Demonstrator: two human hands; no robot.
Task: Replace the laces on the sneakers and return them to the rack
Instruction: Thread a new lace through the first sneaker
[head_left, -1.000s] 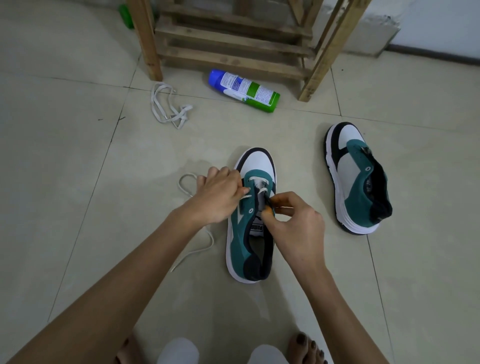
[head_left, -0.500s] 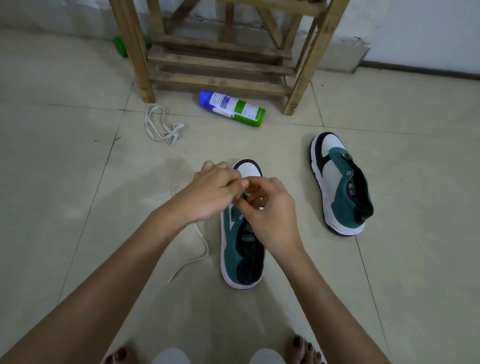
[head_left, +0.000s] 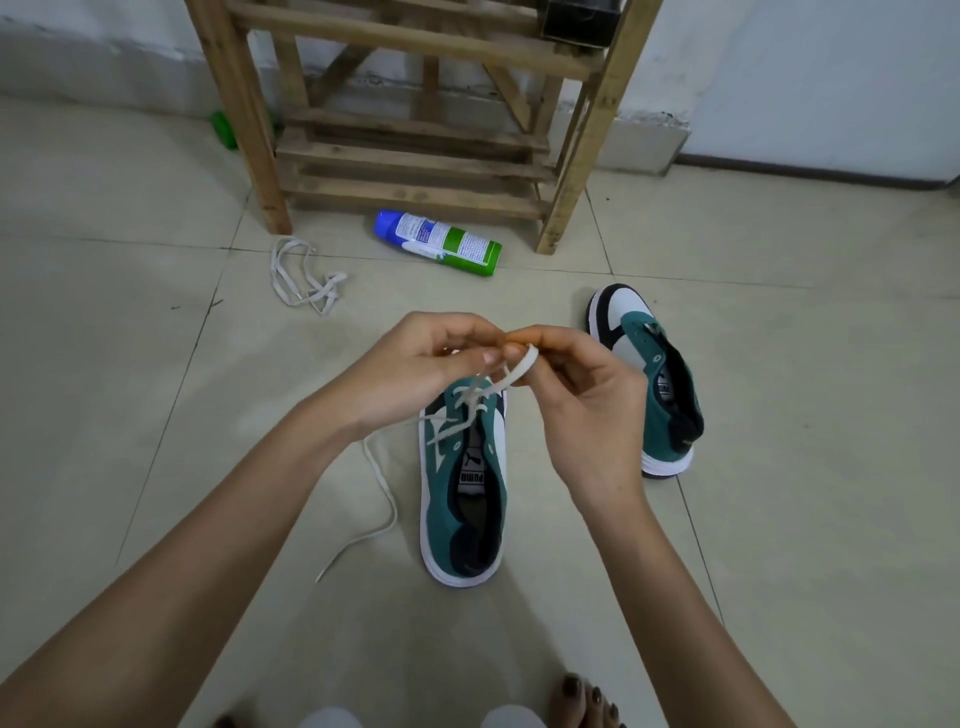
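Observation:
A green, white and black sneaker (head_left: 462, 499) stands on the floor in front of me, toe pointing away. A white lace (head_left: 470, 402) runs through its front eyelets. My left hand (head_left: 415, 374) and my right hand (head_left: 582, 400) are raised just above the toe, fingertips together, both pinching the lace where it rises from the eyelets. The lace's other end (head_left: 379, 499) trails on the floor to the left. The second sneaker (head_left: 649, 384), without a lace, lies on its side to the right. The wooden rack (head_left: 415, 130) stands behind.
A loose white lace (head_left: 304, 283) lies bunched on the floor near the rack's left leg. A blue, white and green spray can (head_left: 439, 241) lies in front of the rack. A green object (head_left: 223, 130) sits behind the left leg. My toes (head_left: 587, 699) show at the bottom.
Both hands have lifted from the shoe's eyelets and drawn the lace upward above the toe. The camera has tilted up, showing more of the rack.

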